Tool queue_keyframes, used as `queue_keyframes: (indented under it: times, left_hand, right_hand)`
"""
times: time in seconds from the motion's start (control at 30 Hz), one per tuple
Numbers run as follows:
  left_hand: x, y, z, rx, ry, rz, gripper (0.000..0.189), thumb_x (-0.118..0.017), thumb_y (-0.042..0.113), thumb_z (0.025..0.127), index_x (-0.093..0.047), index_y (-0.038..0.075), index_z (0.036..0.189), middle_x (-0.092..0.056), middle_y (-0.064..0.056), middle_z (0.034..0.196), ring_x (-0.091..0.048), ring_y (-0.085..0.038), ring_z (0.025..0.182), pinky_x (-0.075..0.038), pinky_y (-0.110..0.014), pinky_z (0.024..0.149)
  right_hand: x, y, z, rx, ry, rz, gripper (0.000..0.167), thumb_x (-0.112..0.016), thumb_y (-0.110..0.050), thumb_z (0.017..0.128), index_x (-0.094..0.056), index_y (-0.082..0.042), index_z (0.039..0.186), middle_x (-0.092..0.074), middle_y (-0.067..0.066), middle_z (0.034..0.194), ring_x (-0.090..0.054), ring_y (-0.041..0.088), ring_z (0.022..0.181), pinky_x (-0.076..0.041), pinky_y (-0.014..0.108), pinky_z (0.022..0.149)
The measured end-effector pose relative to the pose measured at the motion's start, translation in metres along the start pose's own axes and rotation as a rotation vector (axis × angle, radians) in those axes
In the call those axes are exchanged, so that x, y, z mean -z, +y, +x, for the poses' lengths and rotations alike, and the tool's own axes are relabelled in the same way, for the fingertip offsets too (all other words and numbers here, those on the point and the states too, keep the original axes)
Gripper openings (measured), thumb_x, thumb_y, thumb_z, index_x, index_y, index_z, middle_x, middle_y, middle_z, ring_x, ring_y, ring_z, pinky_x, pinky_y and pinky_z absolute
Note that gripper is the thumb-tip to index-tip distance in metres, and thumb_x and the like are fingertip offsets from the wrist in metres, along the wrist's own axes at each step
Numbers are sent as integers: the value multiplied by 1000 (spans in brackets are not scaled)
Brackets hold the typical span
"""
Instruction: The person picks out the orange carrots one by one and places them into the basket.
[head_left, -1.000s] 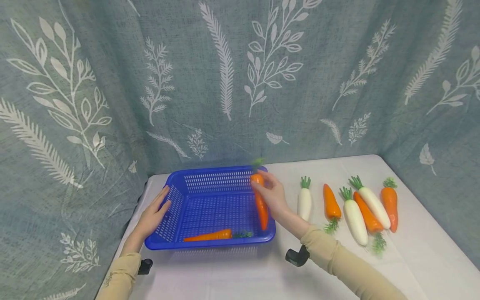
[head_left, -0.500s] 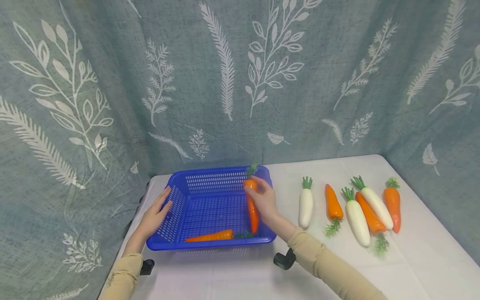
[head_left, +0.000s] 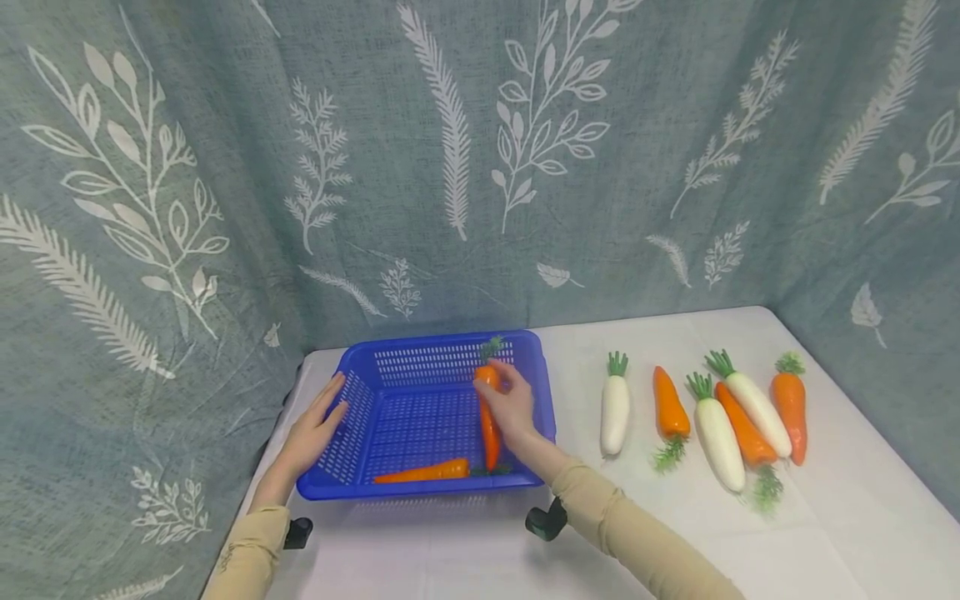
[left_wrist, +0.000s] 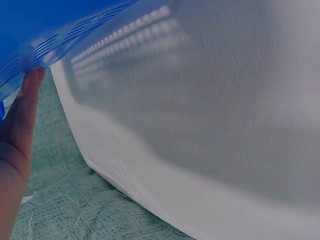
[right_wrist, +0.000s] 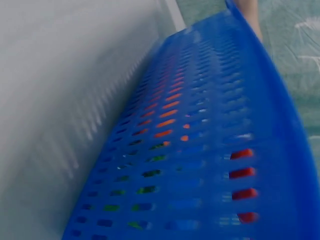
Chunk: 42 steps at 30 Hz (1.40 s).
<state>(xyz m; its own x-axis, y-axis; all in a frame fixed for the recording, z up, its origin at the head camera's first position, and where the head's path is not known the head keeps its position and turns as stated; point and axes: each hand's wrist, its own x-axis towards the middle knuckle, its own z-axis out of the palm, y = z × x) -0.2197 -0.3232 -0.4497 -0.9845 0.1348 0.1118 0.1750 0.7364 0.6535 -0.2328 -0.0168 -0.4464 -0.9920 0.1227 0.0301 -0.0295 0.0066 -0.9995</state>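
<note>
Orange carrot (head_left: 490, 427) — inside the blue basket (head_left: 412, 425), right hand (head_left: 517, 408) pinching its thick leafy end. Left hand (head_left: 311, 429) straight-fingered against the basket's left side. Carrot should handle light, stiff, a bit slick — grip the fat top, not the flimsy-looking greens (head_left: 491, 347).

Glossy carrot (head_left: 490, 433), smooth plastic basket (head_left: 412, 427), matt cloth curtain (head_left: 375, 167), finely grained tabletop (left_wrist: 225, 100).
</note>
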Motion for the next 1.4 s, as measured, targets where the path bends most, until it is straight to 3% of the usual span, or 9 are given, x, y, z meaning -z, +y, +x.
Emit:
queue_keyframes:
  times: [0.4,0.67,1.0,1.2,1.4]
  left_hand:
    - [-2,1,1,19,-2,-10,54,-39,21,102,-24,0,149,-17,-21,157,-16,-45,143,-16,-62,114]
    - [-1,2,1,30,-2,-7,54,-39,22,102,-23,0,149,-17,-21,157,-16,-45,143,-16,-61,114]
    - [-2,2,1,30,-6,-5,54,-39,22,102,-22,0,149,-17,-21,157,-15,-45,143,-16,-62,114]
    - [-1,2,1,31,-4,-1,54,-39,22,103,-22,0,149,-17,-21,157,-15,-45,143,-16,-62,114]
    - [-3,2,-1,34,1,-5,55,-39,23,103,-23,0,149,-16,-21,157,-15,-45,143,-15,-62,114]
  right_hand:
    - [-12,10,1,7,-3,-98,39,-70,-9,81,-63,-6,119,-64,18,118,-63,32,100,-57,40,81]
    - [-15,11,-1,15,-54,-183,39,-71,-9,81,-63,-5,119,-64,19,116,-63,32,97,-57,42,81]
    - [-16,14,-2,-55,-206,-255,53,-69,-3,80,-55,-6,131,-55,22,130,-58,37,110,-54,47,88]
    - [-17,16,-3,-92,-297,-255,56,-68,3,78,-54,-4,132,-55,25,127,-59,36,104,-56,46,85]
    - [-17,18,-6,-123,-392,-280,53,-71,-2,79,-55,-2,130,-58,21,127,-59,33,105,-53,46,91]
